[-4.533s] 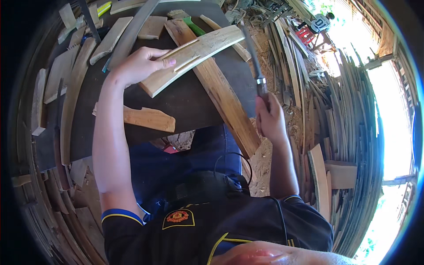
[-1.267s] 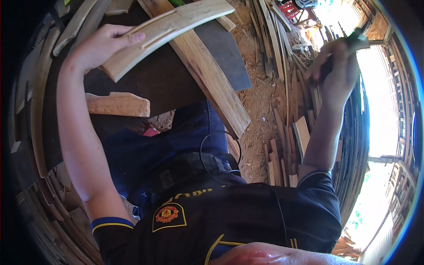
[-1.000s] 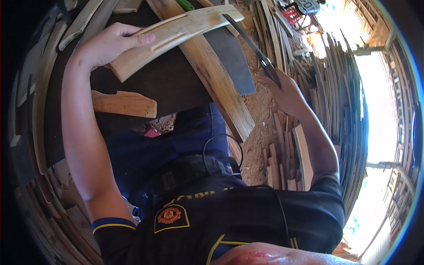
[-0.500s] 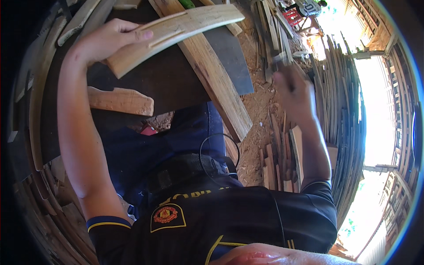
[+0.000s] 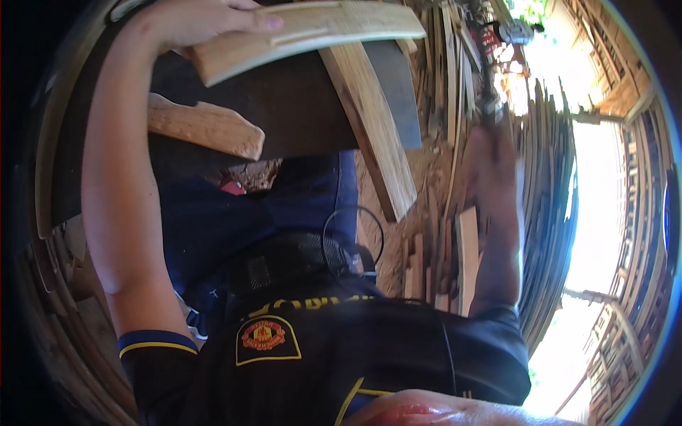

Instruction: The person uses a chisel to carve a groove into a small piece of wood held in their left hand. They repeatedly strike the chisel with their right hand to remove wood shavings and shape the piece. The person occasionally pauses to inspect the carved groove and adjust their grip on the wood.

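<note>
At the top left my left hand [image 5: 213,20] is closed on the near-left end of a curved, pale wooden piece [image 5: 312,30], its thumb lying on the upper face. A long groove runs along that face. The curved piece rests across a long wooden plank [image 5: 373,113] on the dark work surface [image 5: 298,121]. Out to the right my right hand [image 5: 492,145] is raised and blurred by motion. Its fingers look closed round a dark, narrow thing whose kind is too smeared to make out. Nearer me lies a shaped wooden offcut [image 5: 206,126].
Stacked wooden strips [image 5: 547,206] stand along the right side. Shorter boards [image 5: 465,245] lean near my right arm. Wood shavings cover the ground [image 5: 387,252]. More timber [image 5: 53,163] lies at the left edge. A thin dark cable [image 5: 380,234] loops by my waist.
The curved piece and my left hand sit higher and farther right in the picture, as the whole view has shifted. My right hand has swung a little to the right and is more blurred.
</note>
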`<action>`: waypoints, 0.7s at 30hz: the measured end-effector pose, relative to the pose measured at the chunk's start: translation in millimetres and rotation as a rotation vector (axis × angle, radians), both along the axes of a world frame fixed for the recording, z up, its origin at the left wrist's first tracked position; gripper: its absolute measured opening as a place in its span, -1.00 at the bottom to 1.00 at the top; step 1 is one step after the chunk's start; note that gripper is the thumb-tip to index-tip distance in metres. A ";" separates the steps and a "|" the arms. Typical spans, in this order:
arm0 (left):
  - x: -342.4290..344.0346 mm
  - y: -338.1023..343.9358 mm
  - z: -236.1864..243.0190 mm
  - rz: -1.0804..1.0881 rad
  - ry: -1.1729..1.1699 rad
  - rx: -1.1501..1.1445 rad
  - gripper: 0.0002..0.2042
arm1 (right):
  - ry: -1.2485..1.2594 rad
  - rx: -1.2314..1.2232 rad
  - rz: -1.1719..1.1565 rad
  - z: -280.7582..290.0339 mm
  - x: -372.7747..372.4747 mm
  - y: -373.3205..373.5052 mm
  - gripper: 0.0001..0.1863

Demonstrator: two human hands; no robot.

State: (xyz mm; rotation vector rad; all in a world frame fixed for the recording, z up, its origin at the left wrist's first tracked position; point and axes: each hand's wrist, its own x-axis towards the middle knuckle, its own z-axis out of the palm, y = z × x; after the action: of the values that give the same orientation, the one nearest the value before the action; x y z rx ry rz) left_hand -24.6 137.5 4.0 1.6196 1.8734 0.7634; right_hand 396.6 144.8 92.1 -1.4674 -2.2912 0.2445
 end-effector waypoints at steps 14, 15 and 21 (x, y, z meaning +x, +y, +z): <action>-13.9 13.3 -2.4 -0.163 -0.084 -0.143 -0.09 | 0.199 -0.057 0.142 45.9 17.1 2.3 -0.67; -16.1 11.2 -8.9 -0.112 -0.039 -0.119 -0.09 | 0.308 -0.075 0.201 50.7 9.9 0.8 -0.67; -0.8 11.2 5.1 -0.157 -0.044 -0.141 -0.19 | 0.113 -0.558 -0.342 7.6 -6.4 -10.0 -0.45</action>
State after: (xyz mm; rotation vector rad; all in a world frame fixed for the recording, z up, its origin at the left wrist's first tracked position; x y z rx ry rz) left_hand -25.5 148.7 9.1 1.6244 1.7058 0.5824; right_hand 390.2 134.8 99.6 -2.0173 -1.9195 0.8911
